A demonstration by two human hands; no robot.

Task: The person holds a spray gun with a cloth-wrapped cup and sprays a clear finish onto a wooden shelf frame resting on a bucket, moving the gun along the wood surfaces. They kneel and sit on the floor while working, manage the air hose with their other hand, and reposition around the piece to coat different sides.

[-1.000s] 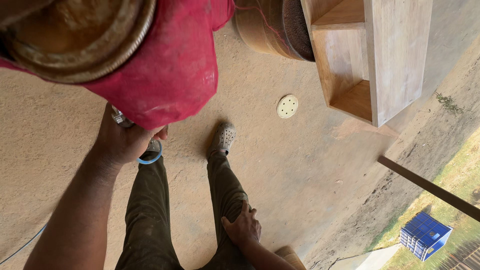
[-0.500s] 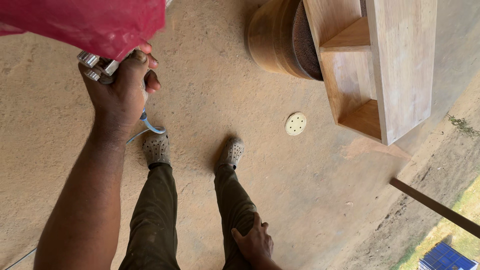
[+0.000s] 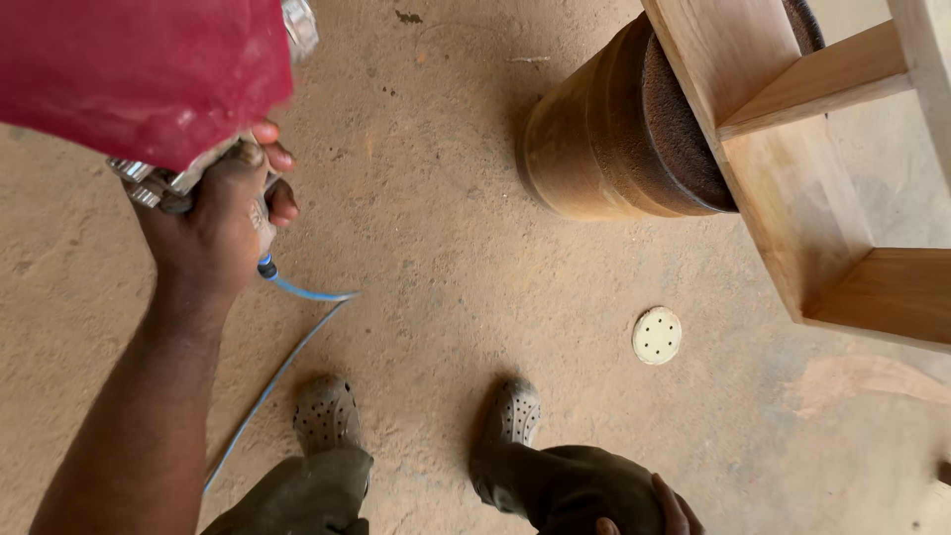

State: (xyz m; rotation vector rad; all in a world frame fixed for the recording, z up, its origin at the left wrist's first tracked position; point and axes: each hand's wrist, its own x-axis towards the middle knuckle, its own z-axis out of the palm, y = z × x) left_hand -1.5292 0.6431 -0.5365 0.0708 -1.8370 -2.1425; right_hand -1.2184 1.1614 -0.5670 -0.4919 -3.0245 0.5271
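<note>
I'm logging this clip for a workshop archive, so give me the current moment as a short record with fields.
left hand: left hand grips a metal spray tool with a red cloth draped over it
hose: blue hose runs from the tool's base down to the floor
right hand: right hand rests on the thigh at the bottom edge
floor: sandy ground, round perforated sanding disc lying flat
nearby: wooden frame resting over a round wooden drum
feet: grey perforated clogs
</note>
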